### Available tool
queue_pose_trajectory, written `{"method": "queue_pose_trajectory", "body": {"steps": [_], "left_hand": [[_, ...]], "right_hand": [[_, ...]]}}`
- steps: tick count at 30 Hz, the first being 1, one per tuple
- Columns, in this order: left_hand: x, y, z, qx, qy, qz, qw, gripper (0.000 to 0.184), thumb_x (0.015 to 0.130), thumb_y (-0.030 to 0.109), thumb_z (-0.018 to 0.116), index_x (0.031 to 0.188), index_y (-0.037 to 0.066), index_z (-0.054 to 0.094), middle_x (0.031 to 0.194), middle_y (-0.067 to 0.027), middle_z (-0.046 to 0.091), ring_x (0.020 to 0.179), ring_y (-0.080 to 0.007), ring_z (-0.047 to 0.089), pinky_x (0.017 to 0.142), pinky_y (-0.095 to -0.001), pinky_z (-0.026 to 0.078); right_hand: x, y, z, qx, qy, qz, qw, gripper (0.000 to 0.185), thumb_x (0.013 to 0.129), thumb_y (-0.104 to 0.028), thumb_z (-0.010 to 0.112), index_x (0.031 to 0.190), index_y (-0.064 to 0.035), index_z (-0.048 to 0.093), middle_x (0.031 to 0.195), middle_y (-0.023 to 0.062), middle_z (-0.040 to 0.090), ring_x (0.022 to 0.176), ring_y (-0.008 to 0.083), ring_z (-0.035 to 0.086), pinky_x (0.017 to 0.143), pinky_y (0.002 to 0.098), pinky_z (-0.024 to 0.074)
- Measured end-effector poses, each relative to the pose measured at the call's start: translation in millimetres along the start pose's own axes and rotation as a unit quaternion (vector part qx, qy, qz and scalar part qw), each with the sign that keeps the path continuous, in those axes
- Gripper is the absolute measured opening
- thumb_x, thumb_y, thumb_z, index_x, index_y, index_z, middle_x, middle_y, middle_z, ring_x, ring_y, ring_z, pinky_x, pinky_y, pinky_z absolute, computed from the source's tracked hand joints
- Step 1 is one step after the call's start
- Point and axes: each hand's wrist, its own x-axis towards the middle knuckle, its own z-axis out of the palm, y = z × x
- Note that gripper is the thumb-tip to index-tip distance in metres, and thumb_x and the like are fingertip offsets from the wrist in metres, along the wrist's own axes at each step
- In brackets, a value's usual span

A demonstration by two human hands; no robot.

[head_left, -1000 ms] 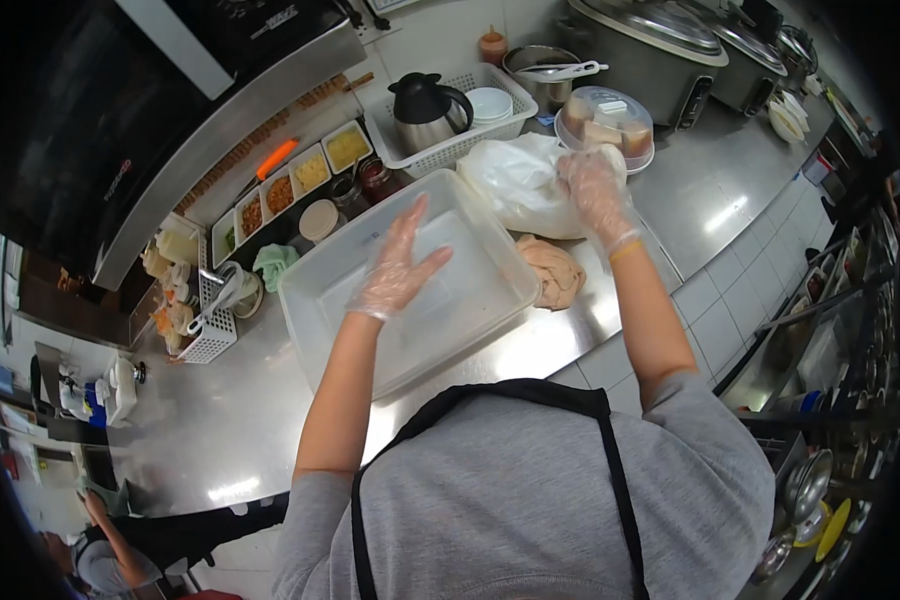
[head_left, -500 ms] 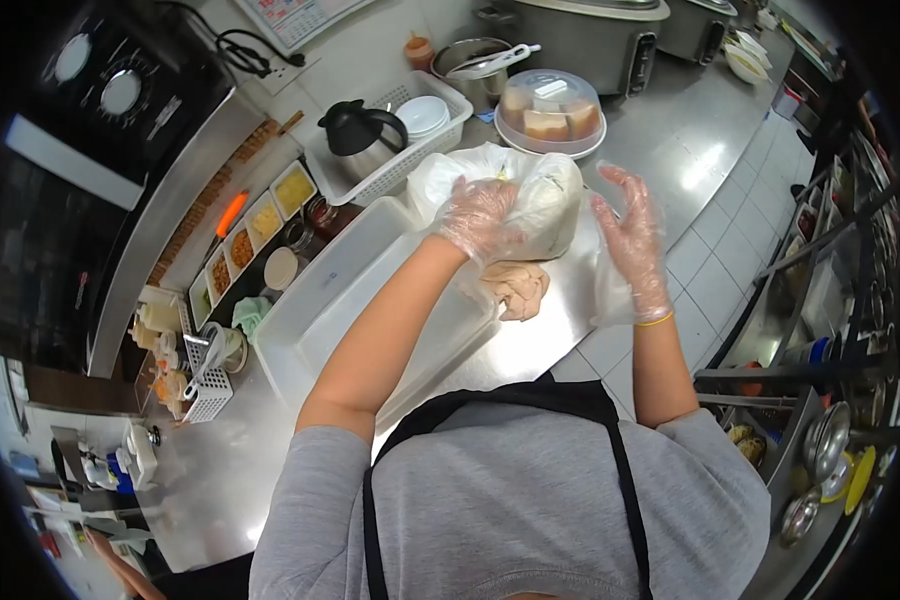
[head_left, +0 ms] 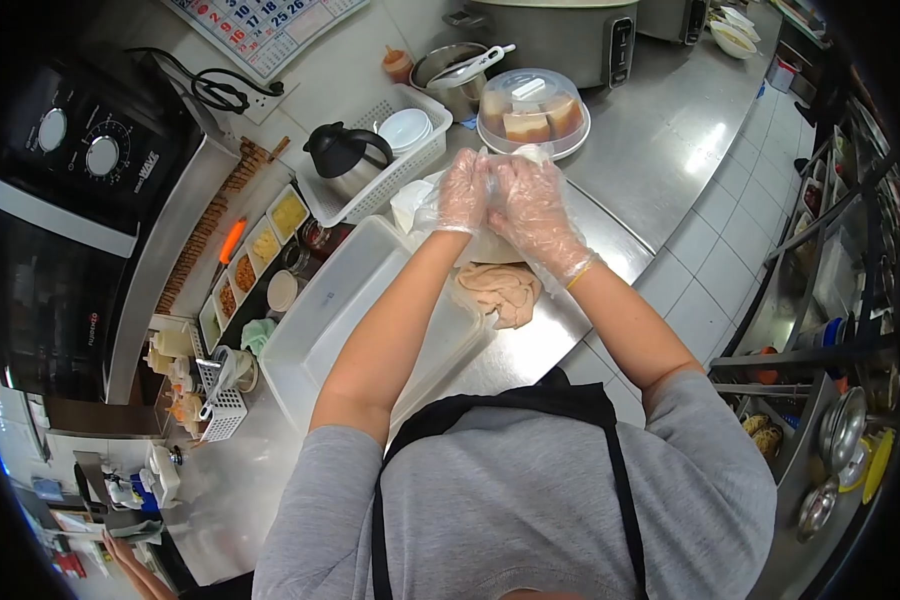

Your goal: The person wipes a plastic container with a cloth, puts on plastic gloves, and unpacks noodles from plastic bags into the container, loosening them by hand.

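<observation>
Both my hands wear clear plastic gloves and meet at the top of a white plastic bag (head_left: 408, 204). My left hand (head_left: 461, 192) is closed, its fingers curled on the bag's upper part. Right beside it, my right hand (head_left: 536, 210) is also closed on the bag, with a yellow band at the wrist. Most of the bag is hidden under the hands, and its contents cannot be seen. A crumpled beige cloth (head_left: 502, 293) lies just below the bag. On the left, a translucent plastic tub (head_left: 315, 345) stands close to the bag.
Behind the bag stands a clear-domed plate of bread-like pieces (head_left: 533, 112). A white basket (head_left: 370, 190) holds a black-topped jug (head_left: 345, 158) and white bowls. Topping trays (head_left: 263, 245) line the wall near a black oven (head_left: 80, 200). Another person's hand (head_left: 120, 550) shows at lower left.
My right hand has moved left from beside the bag and closed on it. My left hand has gone from lying spread on the bag to gripping its top, and the view has shifted slightly.
</observation>
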Motion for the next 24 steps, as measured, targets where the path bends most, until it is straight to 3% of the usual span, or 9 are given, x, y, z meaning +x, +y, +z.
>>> {"method": "queue_pose_trajectory", "body": {"steps": [3, 7, 9, 13, 15, 16, 19, 23, 24], "left_hand": [[3, -1, -3, 0.004, -0.045, -0.079, 0.996, 0.021, 0.089, 0.021, 0.044, 0.085, 0.002, 0.05, 0.079, -0.0155, 0.054, 0.073, -0.0283, 0.051, 0.07, -0.0363, 0.041], [2, -1, -8, -0.022, -0.055, -0.047, 0.997, 0.019, 0.088, 0.021, 0.047, 0.085, 0.002, 0.049, 0.075, -0.0136, 0.054, 0.07, -0.0242, 0.051, 0.068, -0.0344, 0.042], [0, 5, -14, -0.085, -0.098, -0.048, 0.99, 0.022, 0.086, 0.025, 0.052, 0.088, 0.004, 0.049, 0.073, -0.0122, 0.053, 0.069, -0.0227, 0.051, 0.069, -0.0331, 0.042], [-4, 0, -16, -0.037, -0.11, 0.039, 0.992, 0.024, 0.08, 0.024, 0.057, 0.092, 0.007, 0.048, 0.077, -0.0138, 0.055, 0.072, -0.0273, 0.055, 0.071, -0.0351, 0.043], [-1, 17, -22, 0.148, -0.162, -0.077, 0.973, 0.025, 0.073, 0.013, 0.058, 0.095, 0.008, 0.047, 0.083, -0.0151, 0.057, 0.081, -0.0325, 0.056, 0.072, -0.0391, 0.043], [-1, 16, -24, 0.147, -0.162, -0.077, 0.973, 0.025, 0.073, 0.013, 0.058, 0.095, 0.008, 0.047, 0.083, -0.0151, 0.057, 0.081, -0.0325, 0.056, 0.072, -0.0391, 0.043], [18, 0, -31, 0.23, -0.051, 0.128, 0.963, 0.033, 0.064, -0.004, 0.047, 0.095, 0.008, 0.049, 0.087, -0.0156, 0.058, 0.083, -0.037, 0.055, 0.071, -0.0452, 0.042], [27, -22, -75, 0.331, 0.011, 0.137, 0.934, 0.029, 0.065, 0.0, 0.051, 0.092, 0.008, 0.049, 0.085, -0.0164, 0.057, 0.083, -0.0378, 0.055, 0.07, -0.0465, 0.043], [24, -26, -84, 0.337, -0.037, 0.034, 0.94, 0.03, 0.066, 0.001, 0.052, 0.095, 0.009, 0.049, 0.09, -0.016, 0.057, 0.088, -0.0368, 0.055, 0.073, -0.0457, 0.043]], "right_hand": [[16, 4, 3, -0.027, 0.029, -0.027, 0.999, 0.042, 0.06, -0.015, 0.068, 0.098, -0.0067, 0.054, 0.095, 0.0124, 0.056, 0.092, 0.0313, 0.053, 0.082, 0.0418, 0.0404], [47, 22, 1, -0.062, -0.042, -0.007, 0.997, 0.032, 0.065, -0.01, 0.064, 0.096, -0.0063, 0.056, 0.087, 0.0139, 0.06, 0.09, 0.0286, 0.058, 0.08, 0.0417, 0.0444], [54, 27, 4, -0.095, -0.038, -0.041, 0.994, 0.021, 0.067, -0.008, 0.061, 0.088, -0.0064, 0.059, 0.075, 0.0146, 0.06, 0.08, 0.0286, 0.061, 0.07, 0.0372, 0.0485], [55, 22, -19, -0.016, -0.084, 0.018, 0.996, 0.019, 0.072, -0.006, 0.056, 0.09, -0.0079, 0.059, 0.082, 0.0146, 0.06, 0.084, 0.0289, 0.06, 0.071, 0.0387, 0.0479], [48, 20, -12, 0.002, 0.015, -0.028, 0.999, 0.022, 0.071, -0.003, 0.054, 0.091, -0.0088, 0.059, 0.089, 0.0143, 0.059, 0.085, 0.0306, 0.059, 0.072, 0.0404, 0.0471], [43, 22, -12, 0.002, 0.015, -0.028, 0.999, 0.022, 0.071, -0.003, 0.054, 0.091, -0.0088, 0.059, 0.089, 0.0143, 0.059, 0.085, 0.0306, 0.059, 0.072, 0.0404, 0.0471], [23, 51, -24, -0.029, 0.107, 0.017, 0.994, 0.024, 0.071, -0.002, 0.052, 0.093, -0.0087, 0.057, 0.095, 0.0142, 0.056, 0.086, 0.033, 0.057, 0.072, 0.0428, 0.0455], [-34, 124, -26, -0.061, 0.037, 0.149, 0.986, 0.022, 0.075, -0.001, 0.048, 0.094, -0.0082, 0.056, 0.091, 0.0148, 0.059, 0.086, 0.0324, 0.057, 0.073, 0.0422, 0.045], [-47, 134, -23, -0.094, 0.005, 0.173, 0.98, 0.02, 0.076, -0.001, 0.048, 0.093, -0.0076, 0.055, 0.089, 0.0153, 0.06, 0.086, 0.0321, 0.057, 0.074, 0.0418, 0.045]]}}
